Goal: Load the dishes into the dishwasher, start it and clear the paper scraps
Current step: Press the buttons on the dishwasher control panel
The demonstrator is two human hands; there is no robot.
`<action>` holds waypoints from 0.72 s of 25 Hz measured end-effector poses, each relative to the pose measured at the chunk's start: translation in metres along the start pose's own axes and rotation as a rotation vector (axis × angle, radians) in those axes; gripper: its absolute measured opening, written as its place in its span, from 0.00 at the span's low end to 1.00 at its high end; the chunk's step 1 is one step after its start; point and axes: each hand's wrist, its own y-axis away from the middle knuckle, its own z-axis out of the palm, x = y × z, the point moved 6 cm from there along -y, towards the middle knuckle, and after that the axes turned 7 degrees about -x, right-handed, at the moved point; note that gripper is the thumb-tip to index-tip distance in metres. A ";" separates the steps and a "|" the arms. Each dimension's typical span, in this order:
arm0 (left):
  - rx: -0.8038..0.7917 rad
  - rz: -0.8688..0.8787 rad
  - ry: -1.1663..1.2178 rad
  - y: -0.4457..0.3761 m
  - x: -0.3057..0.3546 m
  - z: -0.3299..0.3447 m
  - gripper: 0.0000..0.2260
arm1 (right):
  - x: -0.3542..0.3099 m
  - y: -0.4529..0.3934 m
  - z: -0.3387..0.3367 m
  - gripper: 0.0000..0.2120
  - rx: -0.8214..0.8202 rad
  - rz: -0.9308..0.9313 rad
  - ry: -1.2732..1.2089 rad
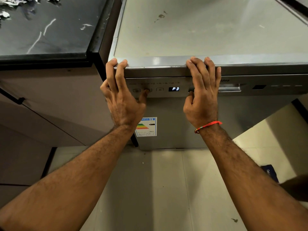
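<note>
The dishwasher (208,39) stands shut beside the dark bench (41,39), its display (173,89) reading P3. The left hand (122,97) hooks its fingers over the top front edge while the thumb presses a button (148,90) on the panel. The right hand (202,94) curls over the same edge, thumb at the door handle (230,88). The risk, as I judge it: the left thumb could land on the wrong button and change the programme, or the right thumb could tug the handle and unlatch the door, stopping the start. Paper scraps (25,2) lie uncleared on the bench's far corner
</note>
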 end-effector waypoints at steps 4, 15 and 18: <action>-0.018 0.019 -0.015 0.002 0.000 -0.001 0.40 | -0.002 -0.001 -0.002 0.41 -0.028 -0.005 0.010; -0.010 0.033 -0.010 0.003 -0.003 -0.001 0.40 | -0.030 0.080 0.064 0.56 -0.680 0.112 0.158; 0.001 0.031 -0.020 0.002 -0.003 -0.001 0.40 | -0.033 0.065 0.074 0.57 -0.744 0.152 0.148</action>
